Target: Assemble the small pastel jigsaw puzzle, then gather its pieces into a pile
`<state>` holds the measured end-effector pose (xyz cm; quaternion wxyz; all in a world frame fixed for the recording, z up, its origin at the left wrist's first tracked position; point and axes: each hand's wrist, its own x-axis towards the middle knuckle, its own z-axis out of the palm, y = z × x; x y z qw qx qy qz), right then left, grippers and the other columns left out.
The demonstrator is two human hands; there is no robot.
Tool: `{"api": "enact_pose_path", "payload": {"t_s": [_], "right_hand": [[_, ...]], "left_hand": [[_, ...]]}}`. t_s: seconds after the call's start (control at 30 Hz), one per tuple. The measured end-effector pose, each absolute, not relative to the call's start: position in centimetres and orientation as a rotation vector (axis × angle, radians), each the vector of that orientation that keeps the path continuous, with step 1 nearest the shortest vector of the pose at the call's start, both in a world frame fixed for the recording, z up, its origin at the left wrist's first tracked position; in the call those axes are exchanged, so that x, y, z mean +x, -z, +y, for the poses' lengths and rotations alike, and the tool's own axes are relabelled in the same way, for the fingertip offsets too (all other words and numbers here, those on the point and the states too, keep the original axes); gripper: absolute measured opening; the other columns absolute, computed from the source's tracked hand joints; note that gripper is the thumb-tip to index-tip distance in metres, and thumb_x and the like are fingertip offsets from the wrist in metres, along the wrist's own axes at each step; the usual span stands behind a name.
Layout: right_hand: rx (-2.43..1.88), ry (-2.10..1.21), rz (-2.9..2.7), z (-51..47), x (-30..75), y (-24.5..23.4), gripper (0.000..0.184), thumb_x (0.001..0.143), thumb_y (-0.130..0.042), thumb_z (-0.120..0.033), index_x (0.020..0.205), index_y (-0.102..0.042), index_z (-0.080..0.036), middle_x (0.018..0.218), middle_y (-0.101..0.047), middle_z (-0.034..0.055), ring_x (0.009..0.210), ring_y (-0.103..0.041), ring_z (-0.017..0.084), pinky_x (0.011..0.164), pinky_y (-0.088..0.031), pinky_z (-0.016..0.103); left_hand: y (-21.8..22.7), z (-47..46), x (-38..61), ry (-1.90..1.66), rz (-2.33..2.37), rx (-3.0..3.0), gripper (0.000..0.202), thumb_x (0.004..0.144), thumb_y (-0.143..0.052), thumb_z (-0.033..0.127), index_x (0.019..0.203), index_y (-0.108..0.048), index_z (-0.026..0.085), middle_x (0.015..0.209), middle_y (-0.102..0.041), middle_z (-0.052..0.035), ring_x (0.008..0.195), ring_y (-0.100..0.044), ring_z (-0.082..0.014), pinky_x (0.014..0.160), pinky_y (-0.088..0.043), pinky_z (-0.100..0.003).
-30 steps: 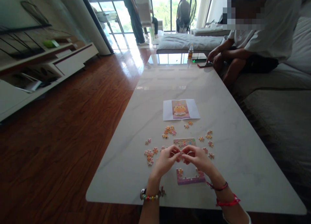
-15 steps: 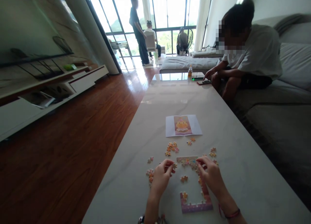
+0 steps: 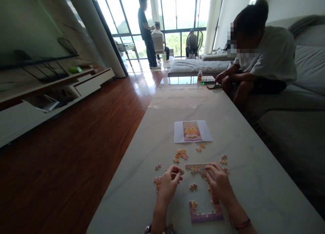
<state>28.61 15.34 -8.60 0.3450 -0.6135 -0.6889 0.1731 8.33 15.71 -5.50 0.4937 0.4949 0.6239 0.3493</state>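
Nearest, the purple-and-pink cardboard jigsaw border (image 3: 207, 217) lies flat on the white, grey-veined glossy table (image 3: 157, 132), complete along its bottom, right and top but open along most of its left side, so any push should be light and straight down rather than sideways. Inside it, an orange pair of knobbed jigsaw pieces (image 3: 193, 187) lies loose, best left clear of the wrists. The hands are apart: the bare left hand (image 3: 169, 179) pinches a small pale jigsaw piece (image 3: 182, 172) just outside the top-left corner, while the bare right hand (image 3: 218, 179) bends its fingertips to the border's top-right corner; whether they grip a piece there or only steady the edge, I cannot tell. Bracing that corner while turning the pinched piece face-up and matching its tabs before pressing seems soundest. Farther off, the heap of orange-yellow jigsaw pieces (image 3: 181, 153) is well placed for sorting by colour, and beyond it the creased white paper sheet with a yellow cartoon figure (image 3: 192, 131) serves for checking hue and orientation.
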Motion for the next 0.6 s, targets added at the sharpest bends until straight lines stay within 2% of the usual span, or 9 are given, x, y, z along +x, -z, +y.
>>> {"api": "enact_pose_path", "payload": {"t_s": [0.6], "right_hand": [[-1.64,-0.456,-1.816,15.32,28.74,8.18,0.016,0.075,-0.046,-0.024,0.082,-0.058,-0.017,0.094,-0.055,0.0081,0.09,-0.053,0.02,0.085,-0.04,0.036]], "left_hand": [[5.78,15.64,7.78,-0.811,1.655,1.225,0.017,0.066,-0.054,0.032,0.073,-0.051,0.017,0.07,-0.061,-0.0024,0.06,-0.06,-0.0131,0.053,-0.042,-0.021]]}}
